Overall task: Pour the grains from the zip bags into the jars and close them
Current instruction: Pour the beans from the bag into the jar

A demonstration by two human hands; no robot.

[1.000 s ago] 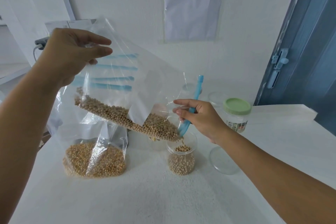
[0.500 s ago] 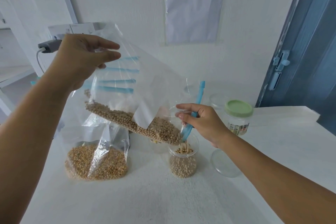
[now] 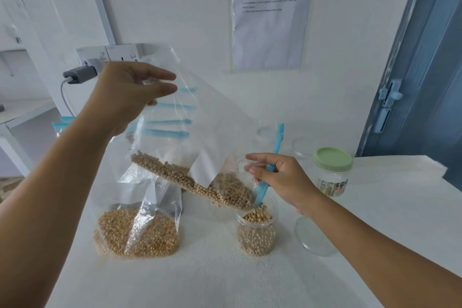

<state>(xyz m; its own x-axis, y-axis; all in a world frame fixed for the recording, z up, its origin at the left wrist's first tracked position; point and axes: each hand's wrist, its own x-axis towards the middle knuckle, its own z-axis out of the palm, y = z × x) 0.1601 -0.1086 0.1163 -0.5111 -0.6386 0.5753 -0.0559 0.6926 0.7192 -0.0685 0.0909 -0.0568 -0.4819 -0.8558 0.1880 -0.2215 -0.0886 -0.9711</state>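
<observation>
- While the left hand [image 3: 130, 97] pinches the tilted zip bag [image 3: 200, 137] by its bottom corner, the right hand [image 3: 277, 177] grips its blue zip edge.
- Grains spill into the open jar [image 3: 256, 230], at 3 o'clock of a second grain bag [image 3: 136, 230] on the bench [image 3: 225, 282].

A single wide-angle view from the person's head looks forward and down across the white counter [image 3: 225, 280] toward the wall [image 3: 190, 7] behind it. It sits close, so both forearms reach in from the lower corners, and straight edges bow near the borders.

more grains [image 3: 255, 216] heaped in open jar [image 3: 256, 232]
</observation>
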